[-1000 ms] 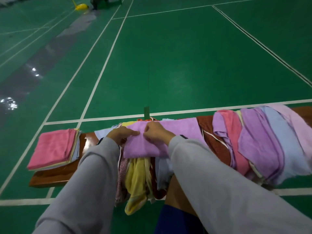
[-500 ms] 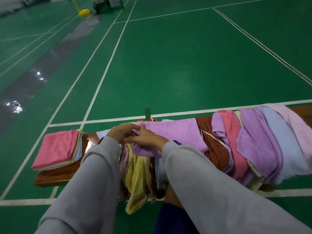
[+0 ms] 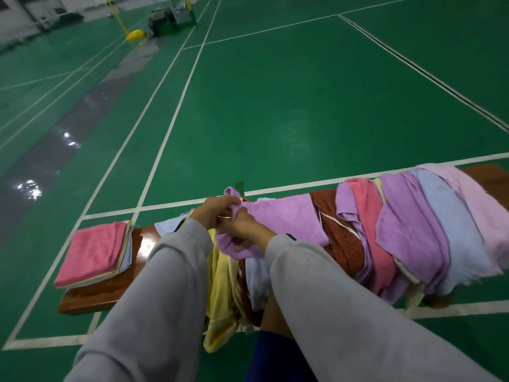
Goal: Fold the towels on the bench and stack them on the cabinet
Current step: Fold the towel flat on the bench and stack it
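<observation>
A long brown wooden bench runs across the lower view. A lilac towel lies on it at the middle. My left hand pinches the towel's far left corner, lifted a little. Close beside it, my right hand grips the towel's near left edge, which is bunched under my fingers. A folded stack topped by a pink towel sits on the bench's left end. Several unfolded towels in purple, pink, blue and rust drape over the right part.
A yellow towel and a white one hang off the bench's near edge between my arms. Green court floor with white lines lies beyond. A yellow post base and dark equipment stand far back left. No cabinet is in view.
My hands came together at the lilac towel's left end and lifted it; the edge that lay flat is now bunched and raised. The view tilted up slightly.
</observation>
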